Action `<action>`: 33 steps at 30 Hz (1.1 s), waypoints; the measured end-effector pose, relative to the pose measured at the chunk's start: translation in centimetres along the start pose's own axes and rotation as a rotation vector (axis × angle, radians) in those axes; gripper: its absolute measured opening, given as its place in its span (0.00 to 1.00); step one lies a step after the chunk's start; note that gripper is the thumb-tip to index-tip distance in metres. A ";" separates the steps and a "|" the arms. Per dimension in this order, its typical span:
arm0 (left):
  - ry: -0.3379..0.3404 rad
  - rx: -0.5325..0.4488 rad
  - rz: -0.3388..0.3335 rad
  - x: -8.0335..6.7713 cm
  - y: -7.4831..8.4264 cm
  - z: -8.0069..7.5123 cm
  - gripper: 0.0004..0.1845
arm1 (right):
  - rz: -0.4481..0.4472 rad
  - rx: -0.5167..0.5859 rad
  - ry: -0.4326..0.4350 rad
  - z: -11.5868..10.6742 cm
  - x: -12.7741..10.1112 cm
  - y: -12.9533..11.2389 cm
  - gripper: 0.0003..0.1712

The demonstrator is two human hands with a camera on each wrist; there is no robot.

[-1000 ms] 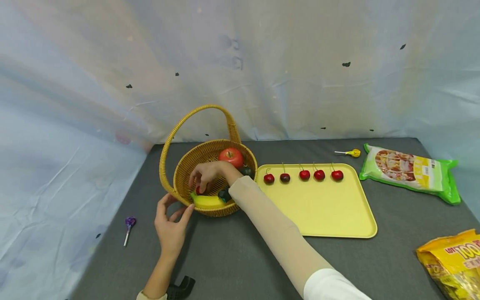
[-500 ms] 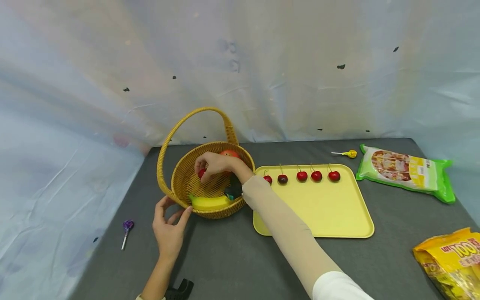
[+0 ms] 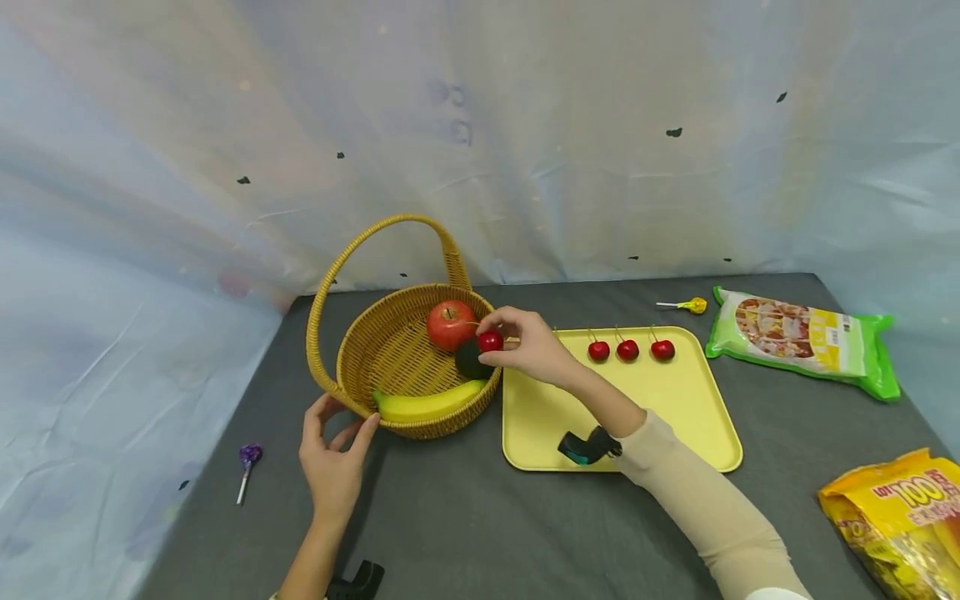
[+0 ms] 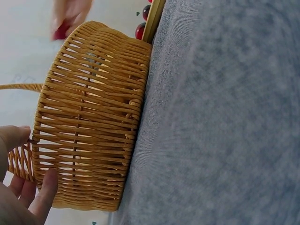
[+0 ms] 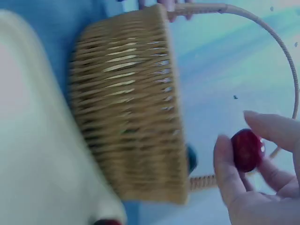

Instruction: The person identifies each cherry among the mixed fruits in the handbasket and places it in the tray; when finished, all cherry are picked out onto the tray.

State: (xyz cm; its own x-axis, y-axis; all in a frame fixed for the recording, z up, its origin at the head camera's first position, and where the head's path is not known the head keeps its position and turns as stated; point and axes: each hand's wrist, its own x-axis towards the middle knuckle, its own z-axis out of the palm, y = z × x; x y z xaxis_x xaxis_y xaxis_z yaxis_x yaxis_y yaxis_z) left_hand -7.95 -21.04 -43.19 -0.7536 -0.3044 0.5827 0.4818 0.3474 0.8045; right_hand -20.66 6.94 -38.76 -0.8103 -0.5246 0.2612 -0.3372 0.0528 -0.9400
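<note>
My right hand [image 3: 538, 350] pinches a red cherry [image 3: 491, 341] between thumb and fingers, over the right rim of a wicker basket [image 3: 367, 337]. Up close in the right wrist view, the shiny cherry [image 5: 247, 151] sits at the fingertips. At the basket's left front, where the arched handle meets the rim, my left hand [image 3: 332, 467] grips the edge with thumb and fingers. Inside the basket lie a red apple-like fruit [image 3: 450, 324], a dark round fruit [image 3: 471, 360] partly hidden by my right hand, and a yellow banana [image 3: 427, 405].
Right of the basket lies a yellow tray [image 3: 660, 417] with cherries [image 3: 627, 350] along its far edge. Beyond are a yellow lollipop [image 3: 695, 306], a green-edged snack bag [image 3: 795, 337] and a yellow bag [image 3: 900, 517]. A purple lollipop [image 3: 249, 458] lies at left.
My right hand has moved right with the cherry, from inside the basket to its right rim, uncovering the apple-like fruit. My left hand keeps its grip on the basket.
</note>
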 end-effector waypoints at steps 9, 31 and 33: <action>-0.009 -0.001 -0.021 0.0 0.0 -0.1 0.30 | 0.083 -0.075 0.135 -2.2 -5.8 1.5 0.21; 0.013 -0.016 0.031 0.1 -0.2 0.1 0.29 | 0.168 -0.193 0.137 -3.3 -9.2 4.3 0.16; 0.010 -0.020 0.021 0.0 -0.3 0.1 0.29 | 0.177 -0.225 0.109 -2.9 -9.1 4.5 0.15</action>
State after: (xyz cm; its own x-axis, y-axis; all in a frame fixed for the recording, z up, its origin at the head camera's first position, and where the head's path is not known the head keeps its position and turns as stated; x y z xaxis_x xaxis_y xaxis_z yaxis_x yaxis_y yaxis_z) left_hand -8.13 -21.01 -43.42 -0.7388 -0.3067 0.6002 0.5062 0.3355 0.7945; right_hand -16.18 14.46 -44.77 -0.9084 -0.3970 0.1312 -0.2741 0.3286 -0.9038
